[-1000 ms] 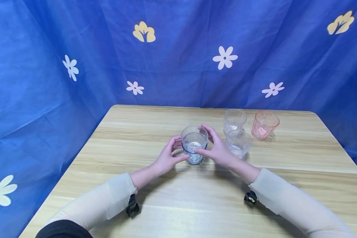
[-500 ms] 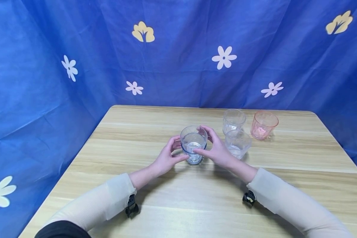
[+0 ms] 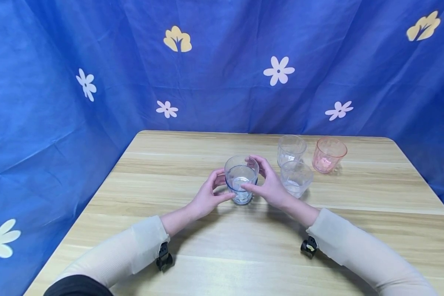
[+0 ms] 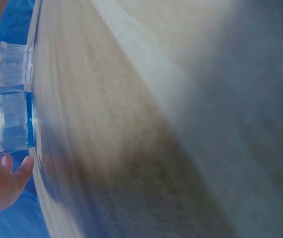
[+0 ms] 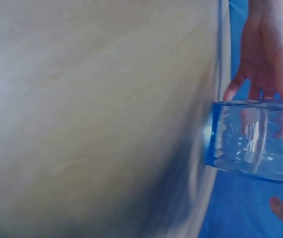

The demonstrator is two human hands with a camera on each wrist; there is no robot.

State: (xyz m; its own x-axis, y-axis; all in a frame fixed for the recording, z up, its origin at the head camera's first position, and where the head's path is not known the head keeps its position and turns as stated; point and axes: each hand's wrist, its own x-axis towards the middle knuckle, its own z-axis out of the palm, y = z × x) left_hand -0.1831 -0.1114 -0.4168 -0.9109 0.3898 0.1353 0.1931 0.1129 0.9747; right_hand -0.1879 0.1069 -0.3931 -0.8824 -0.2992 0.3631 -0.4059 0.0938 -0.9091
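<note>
A blue-tinted cup stands upright near the table's middle, a clear cup nested in its mouth and rising above the blue rim. My left hand curls round the lower blue cup from the left. From the right, my right hand holds the upper clear cup, thumb in front and fingers behind. In the right wrist view the blue cup lies between both hands, with left fingers showing through its wall. The left wrist view catches only part of the blue cup.
Right of the hands stand two clear cups, one at the back and one nearer, close beside my right hand. A pink cup is further right. The wooden table ends at a blue flowered curtain.
</note>
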